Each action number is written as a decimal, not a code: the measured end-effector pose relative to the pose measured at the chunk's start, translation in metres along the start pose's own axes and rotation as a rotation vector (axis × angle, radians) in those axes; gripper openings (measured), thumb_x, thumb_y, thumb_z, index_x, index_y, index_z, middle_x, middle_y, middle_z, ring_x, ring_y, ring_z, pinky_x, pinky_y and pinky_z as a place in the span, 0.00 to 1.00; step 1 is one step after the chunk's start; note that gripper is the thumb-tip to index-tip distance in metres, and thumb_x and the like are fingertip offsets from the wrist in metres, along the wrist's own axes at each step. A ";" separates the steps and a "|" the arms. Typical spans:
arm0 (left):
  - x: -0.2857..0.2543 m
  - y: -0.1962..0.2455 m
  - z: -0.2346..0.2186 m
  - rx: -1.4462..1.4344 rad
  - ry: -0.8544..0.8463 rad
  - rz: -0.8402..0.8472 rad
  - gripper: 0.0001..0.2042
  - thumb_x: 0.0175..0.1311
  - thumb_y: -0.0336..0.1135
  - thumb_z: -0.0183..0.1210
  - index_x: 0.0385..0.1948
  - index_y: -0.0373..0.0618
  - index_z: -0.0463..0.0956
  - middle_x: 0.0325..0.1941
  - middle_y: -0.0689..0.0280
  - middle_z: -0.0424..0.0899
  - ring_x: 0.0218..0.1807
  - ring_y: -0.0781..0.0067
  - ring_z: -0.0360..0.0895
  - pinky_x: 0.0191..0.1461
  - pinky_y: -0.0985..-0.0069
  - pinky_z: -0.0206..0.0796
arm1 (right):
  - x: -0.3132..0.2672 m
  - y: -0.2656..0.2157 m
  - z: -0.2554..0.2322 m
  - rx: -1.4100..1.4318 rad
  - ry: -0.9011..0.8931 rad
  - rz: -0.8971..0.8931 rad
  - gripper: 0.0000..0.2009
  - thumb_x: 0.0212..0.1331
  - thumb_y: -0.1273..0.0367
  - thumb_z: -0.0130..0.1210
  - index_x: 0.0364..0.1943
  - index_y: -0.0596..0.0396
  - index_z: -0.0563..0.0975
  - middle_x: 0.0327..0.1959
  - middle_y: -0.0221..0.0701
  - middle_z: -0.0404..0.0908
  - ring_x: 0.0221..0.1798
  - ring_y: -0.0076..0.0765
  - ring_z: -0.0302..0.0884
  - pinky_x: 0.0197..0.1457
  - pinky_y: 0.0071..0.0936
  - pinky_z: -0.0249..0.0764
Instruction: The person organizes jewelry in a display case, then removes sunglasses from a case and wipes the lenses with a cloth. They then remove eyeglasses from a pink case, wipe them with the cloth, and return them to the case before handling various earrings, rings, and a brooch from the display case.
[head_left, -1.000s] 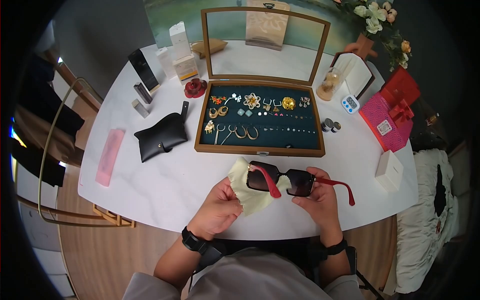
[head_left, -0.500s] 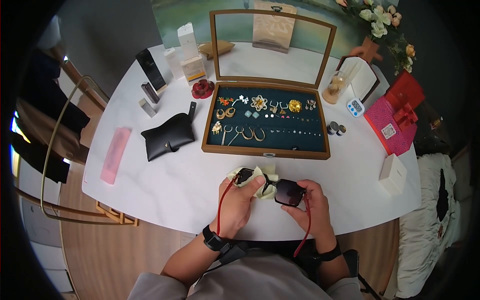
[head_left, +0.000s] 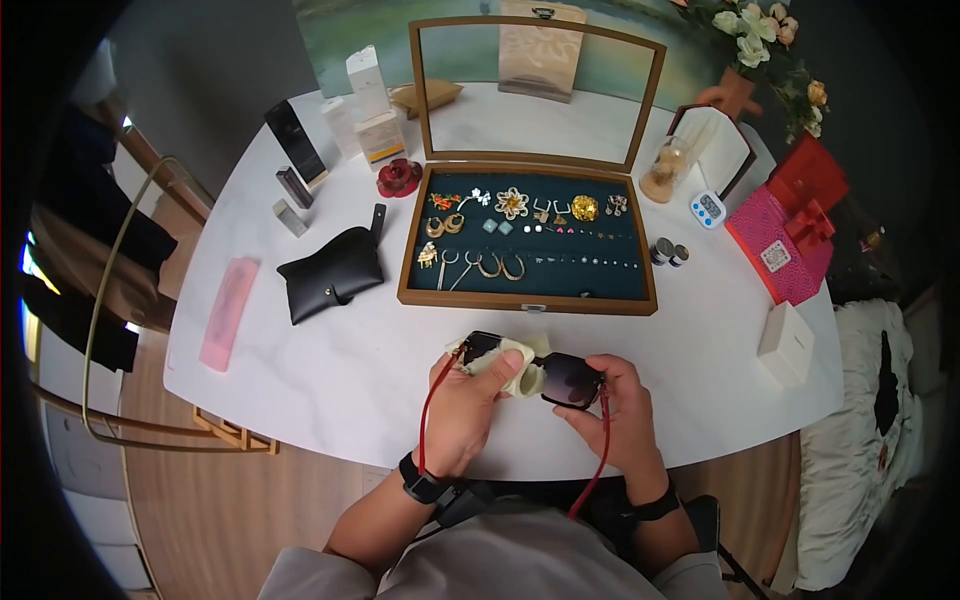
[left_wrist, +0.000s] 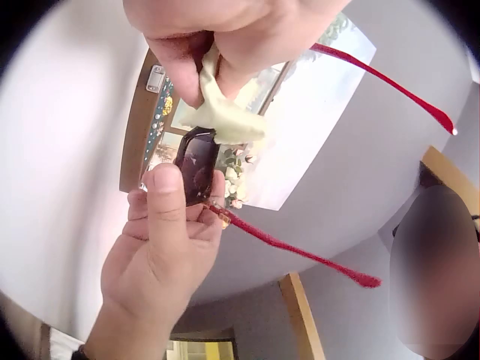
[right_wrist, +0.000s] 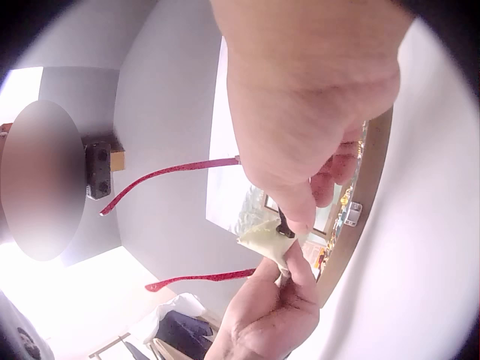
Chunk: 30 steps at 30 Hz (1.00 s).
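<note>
Dark-lensed sunglasses [head_left: 572,380] with red temples are held between both hands over the front of the table, the temples pointing back toward the person. My left hand [head_left: 466,405] pinches a pale yellow cleaning cloth [head_left: 527,378] around one lens, its thumb pressed on the cloth. At the other lens, my right hand [head_left: 625,415] grips the frame's outer edge between thumb and fingers. In the left wrist view, the cloth [left_wrist: 225,120] folds over the frame near the bridge, and the bare lens [left_wrist: 198,161] sits by the right thumb. The covered lens is mostly hidden.
Just beyond the hands stands an open wooden jewelry case [head_left: 530,300] with earrings and brooches. To the left lie a black glasses pouch [head_left: 332,275] and a pink sleeve [head_left: 228,315]. A white box [head_left: 786,345] and a pink gift bag [head_left: 770,240] stand at right.
The sunglasses turned so their temples point toward the person, and the cloth went from hanging beside a lens to wrapping it. Over the last half second, the hands shifted slightly left.
</note>
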<state>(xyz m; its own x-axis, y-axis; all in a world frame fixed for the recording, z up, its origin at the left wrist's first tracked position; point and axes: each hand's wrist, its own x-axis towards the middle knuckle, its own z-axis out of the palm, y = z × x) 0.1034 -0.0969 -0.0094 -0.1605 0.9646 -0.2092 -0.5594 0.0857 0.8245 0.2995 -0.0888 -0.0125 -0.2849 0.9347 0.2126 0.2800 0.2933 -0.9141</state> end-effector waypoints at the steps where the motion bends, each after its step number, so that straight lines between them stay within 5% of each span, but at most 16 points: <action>1: 0.000 0.002 0.000 0.068 0.004 0.014 0.09 0.71 0.33 0.59 0.46 0.37 0.79 0.38 0.65 0.85 0.38 0.78 0.82 0.39 0.81 0.74 | 0.000 0.002 0.000 -0.002 0.001 0.000 0.32 0.45 0.80 0.72 0.56 0.58 0.67 0.47 0.35 0.80 0.49 0.29 0.80 0.54 0.27 0.77; 5: -0.002 0.012 -0.003 0.240 0.030 0.005 0.12 0.74 0.36 0.55 0.46 0.36 0.78 0.38 0.63 0.84 0.38 0.76 0.82 0.40 0.80 0.77 | 0.000 0.006 -0.001 -0.016 0.032 -0.061 0.32 0.45 0.76 0.74 0.56 0.57 0.69 0.47 0.35 0.81 0.46 0.29 0.81 0.50 0.26 0.78; 11: -0.006 0.022 -0.010 0.240 -0.231 0.040 0.13 0.76 0.35 0.51 0.49 0.33 0.76 0.41 0.62 0.84 0.44 0.76 0.82 0.47 0.78 0.79 | 0.000 0.003 -0.011 -0.023 0.054 -0.028 0.32 0.45 0.73 0.75 0.56 0.57 0.71 0.46 0.34 0.83 0.45 0.29 0.83 0.49 0.25 0.79; 18: -0.003 0.011 -0.010 0.321 -0.160 0.047 0.12 0.71 0.37 0.60 0.46 0.36 0.79 0.37 0.67 0.85 0.38 0.80 0.81 0.38 0.82 0.73 | -0.001 -0.001 -0.003 -0.042 0.081 -0.073 0.30 0.44 0.73 0.76 0.54 0.57 0.73 0.44 0.33 0.83 0.42 0.29 0.83 0.46 0.25 0.79; 21: -0.001 0.001 -0.007 0.174 0.019 0.021 0.12 0.70 0.40 0.61 0.42 0.39 0.80 0.35 0.67 0.85 0.33 0.82 0.80 0.32 0.83 0.71 | -0.001 0.004 -0.001 -0.057 0.075 -0.082 0.31 0.44 0.73 0.76 0.55 0.57 0.73 0.44 0.33 0.84 0.42 0.28 0.83 0.45 0.25 0.79; 25: 0.000 0.012 -0.008 0.266 -0.009 -0.095 0.13 0.71 0.40 0.60 0.45 0.38 0.79 0.38 0.66 0.85 0.35 0.81 0.81 0.33 0.83 0.73 | -0.002 0.006 0.000 -0.055 0.131 -0.152 0.33 0.43 0.73 0.76 0.56 0.57 0.72 0.45 0.33 0.83 0.41 0.28 0.83 0.44 0.24 0.79; 28: -0.004 0.005 -0.006 0.106 -0.090 -0.077 0.13 0.72 0.39 0.58 0.47 0.38 0.78 0.43 0.65 0.85 0.40 0.79 0.82 0.41 0.81 0.76 | 0.000 0.009 0.005 0.049 0.218 -0.154 0.33 0.43 0.73 0.77 0.56 0.57 0.71 0.45 0.33 0.83 0.41 0.28 0.82 0.44 0.24 0.78; 30: -0.004 -0.009 -0.010 -0.012 -0.305 -0.078 0.18 0.71 0.41 0.59 0.55 0.38 0.74 0.52 0.62 0.83 0.49 0.74 0.82 0.52 0.76 0.78 | 0.001 0.014 0.011 0.106 0.187 -0.147 0.33 0.44 0.74 0.76 0.56 0.58 0.71 0.46 0.34 0.83 0.42 0.28 0.83 0.44 0.23 0.78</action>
<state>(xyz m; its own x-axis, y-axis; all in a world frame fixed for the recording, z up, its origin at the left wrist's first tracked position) 0.1007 -0.1042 -0.0213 0.1337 0.9857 -0.1023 -0.5704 0.1610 0.8055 0.2936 -0.0862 -0.0292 -0.1384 0.9074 0.3968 0.1475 0.4151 -0.8978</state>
